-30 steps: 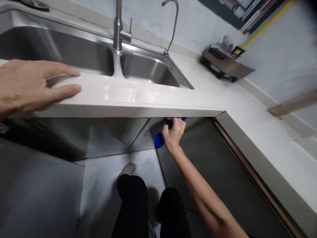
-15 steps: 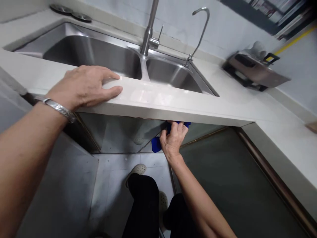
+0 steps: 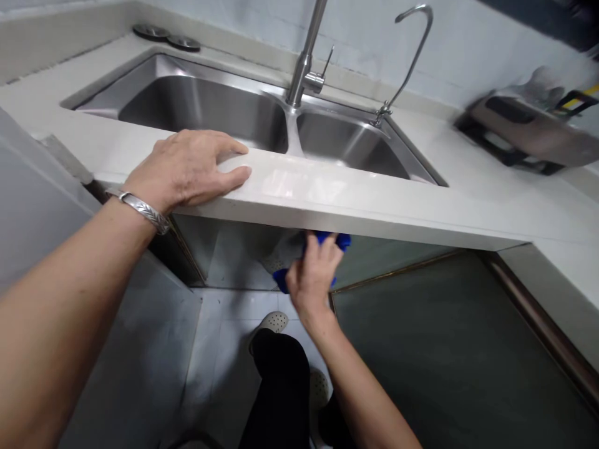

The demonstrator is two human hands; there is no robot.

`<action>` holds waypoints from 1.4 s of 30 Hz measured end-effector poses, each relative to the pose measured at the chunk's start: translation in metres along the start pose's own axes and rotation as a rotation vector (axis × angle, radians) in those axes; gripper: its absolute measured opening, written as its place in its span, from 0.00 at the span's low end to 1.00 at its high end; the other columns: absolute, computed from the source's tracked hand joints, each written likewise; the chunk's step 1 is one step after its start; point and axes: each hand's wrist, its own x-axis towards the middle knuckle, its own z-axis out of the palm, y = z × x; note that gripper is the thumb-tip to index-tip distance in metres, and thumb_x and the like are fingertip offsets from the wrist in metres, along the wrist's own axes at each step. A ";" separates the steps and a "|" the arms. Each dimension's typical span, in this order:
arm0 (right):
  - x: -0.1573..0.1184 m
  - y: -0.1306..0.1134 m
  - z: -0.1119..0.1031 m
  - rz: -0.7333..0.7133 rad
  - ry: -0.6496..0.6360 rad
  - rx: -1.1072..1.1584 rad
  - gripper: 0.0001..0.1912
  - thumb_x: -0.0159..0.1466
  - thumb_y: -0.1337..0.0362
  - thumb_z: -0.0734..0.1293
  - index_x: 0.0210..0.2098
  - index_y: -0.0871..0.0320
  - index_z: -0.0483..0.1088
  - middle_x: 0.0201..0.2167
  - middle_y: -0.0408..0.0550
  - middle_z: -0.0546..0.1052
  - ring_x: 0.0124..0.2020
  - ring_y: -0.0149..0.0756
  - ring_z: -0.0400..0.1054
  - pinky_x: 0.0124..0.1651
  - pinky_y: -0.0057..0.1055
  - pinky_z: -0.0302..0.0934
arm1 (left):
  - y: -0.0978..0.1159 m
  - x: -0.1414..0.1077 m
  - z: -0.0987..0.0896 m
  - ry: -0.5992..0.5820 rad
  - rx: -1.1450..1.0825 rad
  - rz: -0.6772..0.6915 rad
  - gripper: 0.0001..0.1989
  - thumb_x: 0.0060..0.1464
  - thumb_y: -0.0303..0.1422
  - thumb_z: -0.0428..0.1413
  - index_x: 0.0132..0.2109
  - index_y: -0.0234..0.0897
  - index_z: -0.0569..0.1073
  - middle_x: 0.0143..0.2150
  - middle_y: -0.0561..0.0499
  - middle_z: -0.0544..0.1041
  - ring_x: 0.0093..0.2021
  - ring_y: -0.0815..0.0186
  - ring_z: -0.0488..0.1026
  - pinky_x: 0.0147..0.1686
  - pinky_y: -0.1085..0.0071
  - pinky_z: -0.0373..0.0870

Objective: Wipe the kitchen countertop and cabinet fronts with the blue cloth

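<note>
My left hand rests on the white countertop at the front edge of the sink, thumb and fingers apart, holding nothing. Below the counter edge, my right hand has its fingers on a blue cloth against the glossy cabinet door. Parts of the cloth show above the fingers and left of the thumb; the rest lies hidden under the hand.
Behind the counter edge is a double steel sink with a faucet and a thin curved tap. A brownish appliance stands at right. An open cabinet door is at lower right. Two dark discs lie at back left.
My right hand and the blue cloth have moved left along the cabinet door relative to the sink. My left hand stays on the counter. The view has shifted, moving the scene rightward.
</note>
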 end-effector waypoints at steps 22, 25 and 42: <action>0.029 -0.147 0.037 -0.723 -0.366 0.082 0.20 0.69 0.68 0.58 0.60 0.59 0.60 0.61 0.66 0.63 0.54 0.50 0.60 0.46 0.44 0.64 | -0.002 -0.002 0.002 0.037 0.030 0.040 0.28 0.57 0.53 0.43 0.61 0.55 0.69 0.67 0.58 0.68 0.65 0.50 0.63 0.63 0.50 0.60; 0.035 -0.153 0.037 -0.797 -0.401 0.066 0.20 0.70 0.65 0.57 0.60 0.56 0.60 0.62 0.63 0.64 0.59 0.53 0.57 0.47 0.46 0.64 | 0.000 -0.001 0.001 0.031 0.024 0.036 0.29 0.56 0.53 0.44 0.61 0.55 0.69 0.66 0.58 0.69 0.64 0.49 0.64 0.63 0.50 0.59; 0.042 0.033 -0.005 -0.797 -0.230 -0.167 0.17 0.72 0.70 0.54 0.56 0.51 0.64 0.71 0.48 0.56 0.49 0.42 0.60 0.39 0.40 0.57 | 0.005 0.006 -0.008 0.016 0.162 0.024 0.35 0.55 0.53 0.40 0.63 0.45 0.69 0.62 0.51 0.73 0.56 0.50 0.71 0.59 0.48 0.64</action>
